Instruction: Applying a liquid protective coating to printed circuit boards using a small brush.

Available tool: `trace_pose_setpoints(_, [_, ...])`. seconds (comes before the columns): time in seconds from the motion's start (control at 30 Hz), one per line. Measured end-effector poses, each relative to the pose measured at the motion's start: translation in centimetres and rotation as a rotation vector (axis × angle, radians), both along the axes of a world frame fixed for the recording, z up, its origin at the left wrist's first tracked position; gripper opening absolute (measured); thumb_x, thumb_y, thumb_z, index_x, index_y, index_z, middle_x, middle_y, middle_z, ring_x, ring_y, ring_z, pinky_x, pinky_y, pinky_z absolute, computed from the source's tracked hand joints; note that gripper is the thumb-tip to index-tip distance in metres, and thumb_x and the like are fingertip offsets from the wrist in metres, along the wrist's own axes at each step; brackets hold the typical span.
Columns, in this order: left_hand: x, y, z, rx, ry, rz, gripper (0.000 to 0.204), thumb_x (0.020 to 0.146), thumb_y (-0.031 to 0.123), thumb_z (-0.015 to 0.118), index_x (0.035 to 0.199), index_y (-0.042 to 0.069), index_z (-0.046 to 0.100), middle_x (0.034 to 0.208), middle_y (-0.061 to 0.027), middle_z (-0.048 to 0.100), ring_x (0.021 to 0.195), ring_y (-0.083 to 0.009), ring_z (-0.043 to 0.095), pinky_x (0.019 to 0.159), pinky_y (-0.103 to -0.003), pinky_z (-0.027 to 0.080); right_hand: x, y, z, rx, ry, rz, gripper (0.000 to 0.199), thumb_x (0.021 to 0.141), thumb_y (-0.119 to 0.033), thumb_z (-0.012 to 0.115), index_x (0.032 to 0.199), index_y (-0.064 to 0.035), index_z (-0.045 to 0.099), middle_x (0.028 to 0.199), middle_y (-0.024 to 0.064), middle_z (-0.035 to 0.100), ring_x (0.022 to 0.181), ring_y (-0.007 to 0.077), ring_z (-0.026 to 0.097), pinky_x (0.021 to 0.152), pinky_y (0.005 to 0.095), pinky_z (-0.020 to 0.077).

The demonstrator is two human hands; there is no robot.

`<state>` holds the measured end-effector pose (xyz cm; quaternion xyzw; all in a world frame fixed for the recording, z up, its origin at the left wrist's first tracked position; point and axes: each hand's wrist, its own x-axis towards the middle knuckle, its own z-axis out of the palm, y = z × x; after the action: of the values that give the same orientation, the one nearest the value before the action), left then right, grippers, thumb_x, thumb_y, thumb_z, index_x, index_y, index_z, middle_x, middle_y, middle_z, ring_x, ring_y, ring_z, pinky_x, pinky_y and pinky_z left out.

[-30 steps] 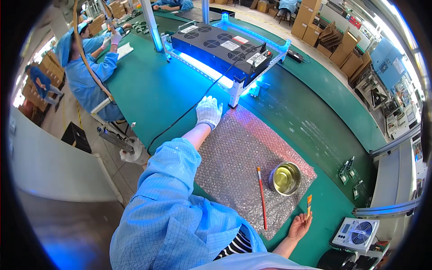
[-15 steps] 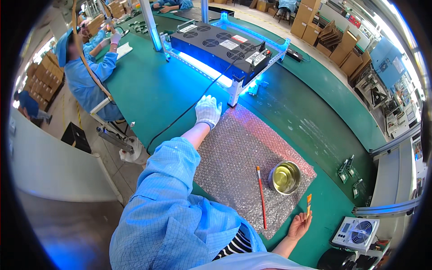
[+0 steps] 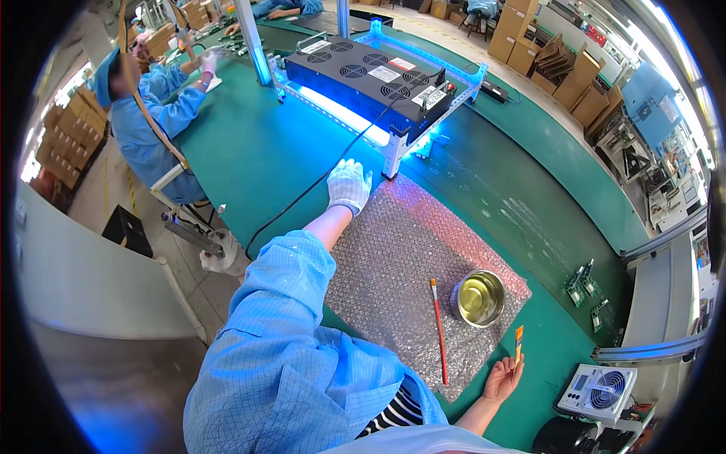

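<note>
My left hand (image 3: 350,187), in a white striped glove, lies on the green bench beside the far left corner of the bubble wrap (image 3: 386,257). Its fingers are stretched out and nothing is in them. At the near right, my bare right hand (image 3: 502,380) pinches a flat brush (image 3: 518,349) with a yellowish handle, its orange bristle end pointing up. On the bubble wrap stands a round metal cup (image 3: 479,298) with yellowish clear liquid. A thin red-handled paintbrush (image 3: 440,333) lies on the wrap to the cup's left.
Ahead stands a black fan-topped lamp unit (image 3: 370,76) on a white frame, shining blue light; its black cable (image 3: 302,196) crosses the bench. Several green circuit boards (image 3: 581,283) lie at the right. A white fan device (image 3: 597,392) sits near right. A co-worker (image 3: 147,125) sits at the left.
My hands, the brush and the cup have stayed in place. At the left, the co-worker's arms have moved forward across the bench, farther from me.
</note>
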<state>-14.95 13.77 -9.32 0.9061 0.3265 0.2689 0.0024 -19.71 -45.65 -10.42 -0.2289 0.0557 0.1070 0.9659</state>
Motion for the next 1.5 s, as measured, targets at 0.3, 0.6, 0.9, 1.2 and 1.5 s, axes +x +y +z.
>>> trace_pose_setpoints(0.3, [-0.05,-0.11,0.0,0.064,-0.041,-0.002,0.029,0.084,0.036,0.062,0.084,0.008,0.062,0.095,-0.0116,0.062,0.096,-0.029,0.059,0.083,-0.041,0.048,0.06,-0.11,-0.18,0.011,0.003,-0.001,0.03,0.099,-0.019,0.05,0.123,-0.0004,0.052,0.079,0.0022,0.044,0.07,0.0111,0.04,0.061,0.0236,0.0387])
trace_pose_setpoints(0.6, [-0.14,-0.2,0.3,0.042,-0.037,-0.006,0.029,0.085,0.036,0.061,0.083,0.007,0.062,0.093,-0.0116,0.062,0.095,-0.0285,0.06,0.085,-0.04,0.047,0.01,-0.06,-0.17,0.02,0.003,-0.004,0.029,0.101,-0.021,0.047,0.121,-0.0004,0.053,0.08,0.0034,0.046,0.07,0.0119,0.039,0.061,0.0247,0.0374])
trace_pose_setpoints(0.9, [-0.02,-0.17,0.25,0.016,-0.016,0.001,0.029,0.085,0.036,0.061,0.084,0.008,0.062,0.093,-0.0118,0.063,0.096,-0.0289,0.06,0.088,-0.04,0.046,0.0,-0.07,-0.11,-0.009,0.01,-0.017,0.03,0.1,-0.021,0.049,0.121,-0.0008,0.053,0.08,0.0028,0.046,0.07,0.0113,0.041,0.061,0.0238,0.0384])
trace_pose_setpoints(1.2, [0.1,-0.01,-0.1,0.012,-0.055,-0.011,0.027,0.083,0.034,0.064,0.082,0.007,0.061,0.093,-0.012,0.062,0.097,-0.0306,0.059,0.086,-0.042,0.047,0.08,-0.29,-0.43,-0.022,-0.003,-0.006,0.03,0.1,-0.021,0.049,0.123,-0.0014,0.053,0.079,0.0021,0.045,0.071,0.011,0.041,0.062,0.0234,0.0386])
trace_pose_setpoints(1.5, [0.04,0.1,-0.32,0.059,-0.051,-0.017,0.028,0.085,0.036,0.061,0.084,0.008,0.061,0.094,-0.012,0.062,0.096,-0.0294,0.059,0.084,-0.042,0.047,0.07,-0.16,-0.31,-0.018,0.031,-0.038,0.03,0.1,-0.022,0.048,0.121,-0.0012,0.053,0.079,0.0027,0.047,0.069,0.0116,0.04,0.059,0.0245,0.0379])
